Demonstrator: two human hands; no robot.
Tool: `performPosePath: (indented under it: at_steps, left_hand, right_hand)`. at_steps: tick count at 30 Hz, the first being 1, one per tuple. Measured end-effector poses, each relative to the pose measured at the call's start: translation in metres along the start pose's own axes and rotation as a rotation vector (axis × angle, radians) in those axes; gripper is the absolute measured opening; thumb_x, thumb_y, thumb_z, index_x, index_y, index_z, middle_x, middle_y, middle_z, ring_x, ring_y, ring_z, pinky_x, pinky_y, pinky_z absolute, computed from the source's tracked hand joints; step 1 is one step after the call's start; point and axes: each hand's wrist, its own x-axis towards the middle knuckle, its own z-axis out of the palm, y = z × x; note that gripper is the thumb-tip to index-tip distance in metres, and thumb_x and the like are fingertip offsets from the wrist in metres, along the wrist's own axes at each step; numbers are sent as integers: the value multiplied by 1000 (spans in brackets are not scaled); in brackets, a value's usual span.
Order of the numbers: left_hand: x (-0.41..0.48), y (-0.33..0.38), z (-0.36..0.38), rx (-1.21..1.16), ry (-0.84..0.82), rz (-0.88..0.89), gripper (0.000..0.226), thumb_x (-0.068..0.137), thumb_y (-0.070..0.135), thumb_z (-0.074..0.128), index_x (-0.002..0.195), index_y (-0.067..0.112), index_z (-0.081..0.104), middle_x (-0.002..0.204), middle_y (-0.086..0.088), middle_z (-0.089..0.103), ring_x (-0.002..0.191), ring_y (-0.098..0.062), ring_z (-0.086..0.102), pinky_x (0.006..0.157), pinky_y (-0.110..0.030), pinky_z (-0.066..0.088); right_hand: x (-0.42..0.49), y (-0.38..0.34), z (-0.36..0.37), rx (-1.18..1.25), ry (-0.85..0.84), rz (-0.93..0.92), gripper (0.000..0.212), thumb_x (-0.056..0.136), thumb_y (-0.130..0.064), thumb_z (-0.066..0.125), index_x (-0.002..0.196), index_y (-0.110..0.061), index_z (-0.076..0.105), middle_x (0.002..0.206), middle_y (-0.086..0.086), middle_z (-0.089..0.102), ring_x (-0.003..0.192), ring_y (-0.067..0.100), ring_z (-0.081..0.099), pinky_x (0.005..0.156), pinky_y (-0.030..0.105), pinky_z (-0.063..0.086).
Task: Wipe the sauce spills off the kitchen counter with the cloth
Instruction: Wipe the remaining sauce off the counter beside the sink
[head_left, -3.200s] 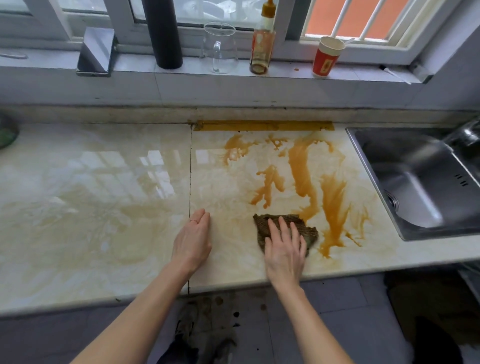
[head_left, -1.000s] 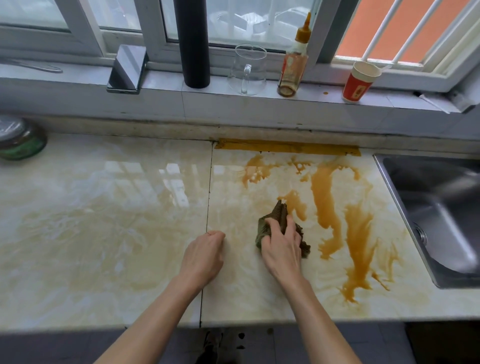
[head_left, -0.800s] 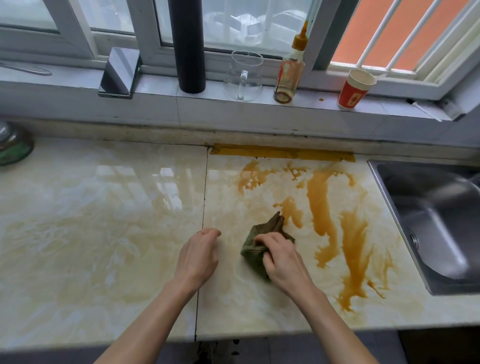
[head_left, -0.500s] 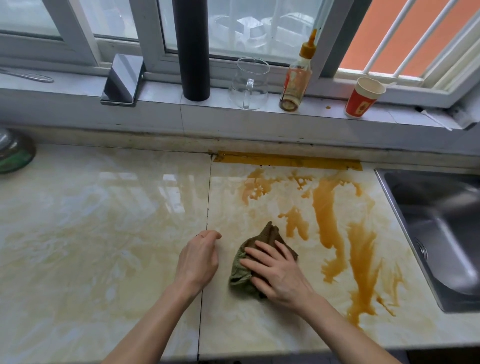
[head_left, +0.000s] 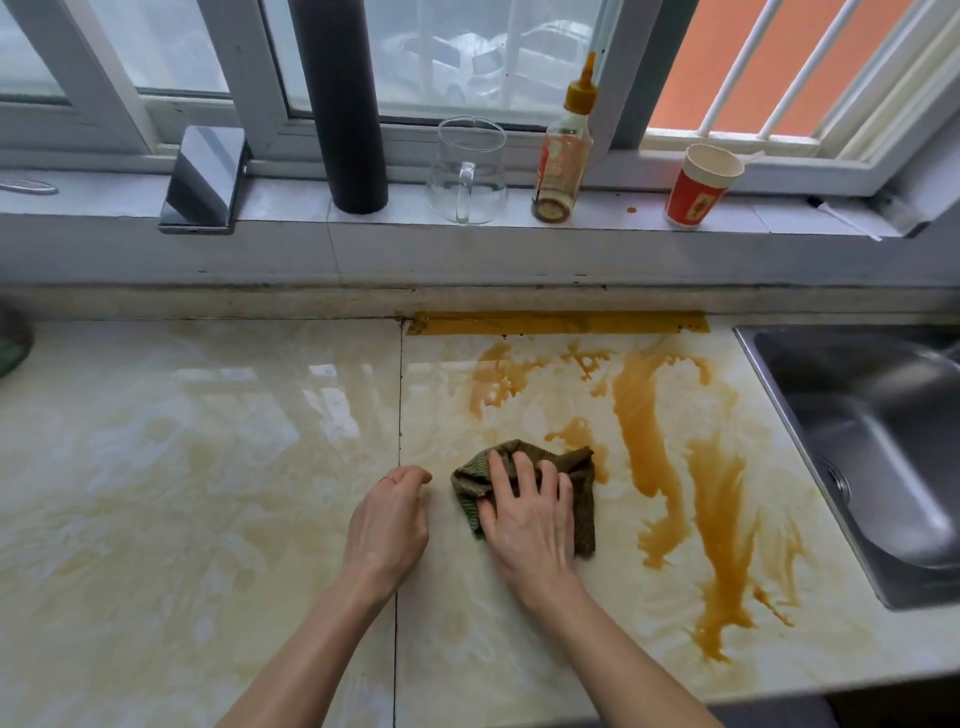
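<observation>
Looking well left of the fingers and catching only the edge of a dark round dish (head_left: 10, 343) at the far end of the counter (head_left: 182, 467). Seeing, up on the windowsill (head_left: 285, 200) beyond the left fingers, a dark phone (head_left: 205, 179) leaning against the frame and a black pipe (head_left: 343, 104) standing upright just right of it. Resting the left hand (head_left: 387, 525) on the counter over the seam between two slabs, knuckles up, fingers (head_left: 410, 475) curling loosely under and gripping nothing. Passing a clear glass jug (head_left: 467, 171) on the sill, straight beyond the gap between the two hands. Pressing the right hand (head_left: 530, 530) palm-down on the green cloth (head_left: 584, 514), fingers (head_left: 498, 467) spread and nearly straight, lying on top of the fabric rather than closing round it. Finding the cloth bunched on the counter just right of the left fingers, apart from them, its far right corner touching a small orange-brown patch. Facing sauce spills (head_left: 641, 415) beyond and right of the right fingers: blotches near the back wall, long streaks running toward the front edge, a band along the back joint. Spotting a sauce bottle (head_left: 563, 156) with an orange nozzle on the sill beyond the right fingers, then a red paper cup (head_left: 698, 187) further right. Ending at the steel sink (head_left: 883, 441), well right of the fingers.
</observation>
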Motion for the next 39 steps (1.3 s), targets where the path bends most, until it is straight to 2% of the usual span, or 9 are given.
performPosePath:
  at_steps: [4,9,13,19,23,26,31,34,39]
  left_hand:
    - [2,4,1,-4,3,2,35,90,6,46,121,14,59,130,0,58,114,-21,56,86,-30,46]
    - [9,14,0,-2,-5,29,38,89,4,46,124,13,58,134,-1,54,119,-21,54,93,-30,45]
    - [13,9,-3,1,23,17,37,90,3,46,123,12,59,134,-4,55,118,-22,55,93,-33,47]
    - [18,4,1,-18,55,-13,36,88,2,48,120,11,61,132,-6,56,118,-25,56,91,-35,46]
    - [22,6,2,-9,52,-11,37,88,2,48,121,10,61,134,-6,55,120,-25,54,93,-35,46]
    - [25,4,0,-7,65,-22,40,86,-4,47,121,10,61,135,-6,54,122,-24,53,95,-34,45]
    - [29,-4,-3,-19,81,-42,43,84,-8,47,122,8,60,135,-7,54,122,-24,52,97,-33,44]
    - [33,-3,0,-36,79,-39,41,85,-5,48,122,9,60,136,-7,53,123,-24,52,98,-34,44]
    - [43,1,1,-69,88,-23,38,88,5,47,123,11,59,137,-6,52,123,-24,52,97,-34,45]
  right_hand:
    - [13,-1,1,6,23,-35,59,88,-50,44,138,-17,47,120,10,54,102,31,50,99,46,37]
    - [24,14,2,39,-39,134,66,92,-55,35,148,-20,29,134,11,42,119,30,39,108,46,28]
    - [7,23,1,65,40,279,68,91,-51,47,149,-20,30,134,11,46,113,31,44,97,46,38]
    - [-17,-23,12,145,81,24,49,88,-40,45,136,-31,45,142,0,46,110,30,50,86,47,42]
    - [16,-18,12,108,-18,-22,45,94,-43,42,137,-33,44,148,-5,41,133,29,36,99,50,32]
    - [33,22,8,99,-74,163,51,98,-46,34,147,-36,26,155,-7,26,141,24,18,107,49,20]
    - [27,38,-3,77,-44,367,54,96,-40,42,148,-31,29,156,0,25,137,27,23,103,48,23]
    - [16,-9,1,111,-14,157,59,88,-26,56,144,-27,38,155,3,28,135,31,31,101,55,30]
    - [48,-56,8,144,-112,-72,51,99,-27,35,148,-30,24,157,-6,20,140,27,21,102,50,26]
